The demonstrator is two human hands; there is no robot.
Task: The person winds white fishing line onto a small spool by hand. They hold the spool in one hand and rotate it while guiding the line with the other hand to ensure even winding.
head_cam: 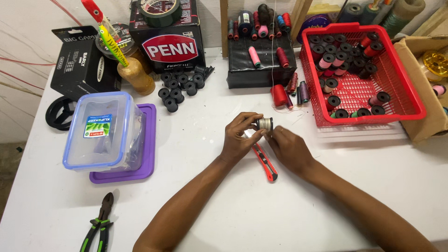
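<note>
Both my hands meet over the middle of the white table (224, 214). My left hand (238, 137) pinches a small black spool wound with pale thread (264, 123) between thumb and fingers. My right hand (288, 147) touches the spool's right end with its fingertips. Under my hands lies a red utility knife (267, 166), pointing toward me. A red basket (405, 88) holding several thread spools stands at the right rear.
At the left a clear plastic box (103, 130) rests on a purple lid (148, 154). Green-handled cutters (100, 224) lie at the front left. Loose black spools (179, 86), black boxes (168, 42), a tape roll (160, 10), coloured thread spools (280, 95) and a cardboard box (427, 88) line the back.
</note>
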